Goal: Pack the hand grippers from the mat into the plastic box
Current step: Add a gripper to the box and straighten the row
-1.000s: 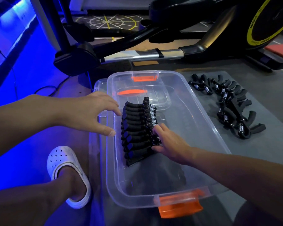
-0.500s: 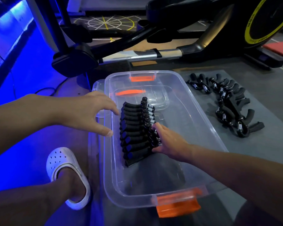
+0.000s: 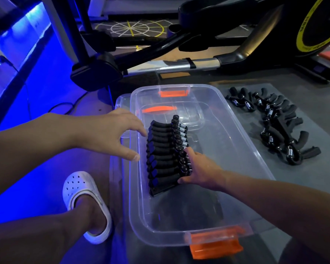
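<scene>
right hand presses row of hand grippers in plastic box, fingers probably flat; left hand spread. row may topple if released.

The head camera looks forward and down (wide-angle) from close above the plastic box.

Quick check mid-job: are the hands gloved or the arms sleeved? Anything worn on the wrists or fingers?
No. The left hand and right hand are bare, with no gloves. The left forearm and right forearm are uncovered as far as the frame shows, with no sleeve in view. No watch, band or ring shows.
</scene>
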Demonstrator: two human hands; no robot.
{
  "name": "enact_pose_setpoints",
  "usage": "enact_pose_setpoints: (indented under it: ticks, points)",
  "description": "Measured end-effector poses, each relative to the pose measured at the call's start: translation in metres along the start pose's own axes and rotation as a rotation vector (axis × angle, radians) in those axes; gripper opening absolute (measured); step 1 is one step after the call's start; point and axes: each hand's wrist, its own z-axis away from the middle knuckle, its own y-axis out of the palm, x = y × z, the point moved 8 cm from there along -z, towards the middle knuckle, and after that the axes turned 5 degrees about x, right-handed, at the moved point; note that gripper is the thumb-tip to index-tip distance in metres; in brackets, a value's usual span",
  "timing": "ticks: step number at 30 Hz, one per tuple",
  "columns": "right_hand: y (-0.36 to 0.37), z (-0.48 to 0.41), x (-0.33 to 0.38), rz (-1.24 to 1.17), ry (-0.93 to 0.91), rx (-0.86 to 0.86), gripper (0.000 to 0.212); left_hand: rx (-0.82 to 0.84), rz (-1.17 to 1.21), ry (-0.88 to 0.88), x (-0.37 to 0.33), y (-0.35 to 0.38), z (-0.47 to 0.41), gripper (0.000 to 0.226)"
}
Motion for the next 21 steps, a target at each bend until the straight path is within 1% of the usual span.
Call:
enact_pose_setpoints:
  ticks: [5,8,12,15,21]
  points:
    - [0.0027,0.0013,0.0043,0.004,0.012,-0.009,0.088,-0.015,-0.001,0.013,-0.0005,0.0023,0.0032,0.071]
    - [0.0014,0.002,0.0035,0.014,0.025,-0.006,0.091,-0.015,0.004,0.014,-0.0011,0.002,0.0032,0.066]
    - [0.0025,0.0032,0.005,-0.032,0.027,-0.002,0.093,-0.008,-0.005,0.017,-0.0017,0.0011,0.0029,0.06]
    - [0.0012,0.0025,0.0028,-0.056,0.036,0.001,0.095,-0.006,-0.014,0.01,-0.0014,0.0008,0.0025,0.059]
    - [-0.003,0.0052,0.0032,-0.037,0.039,-0.012,0.093,0.012,-0.023,0.003,-0.0024,0.0008,0.0011,0.059]
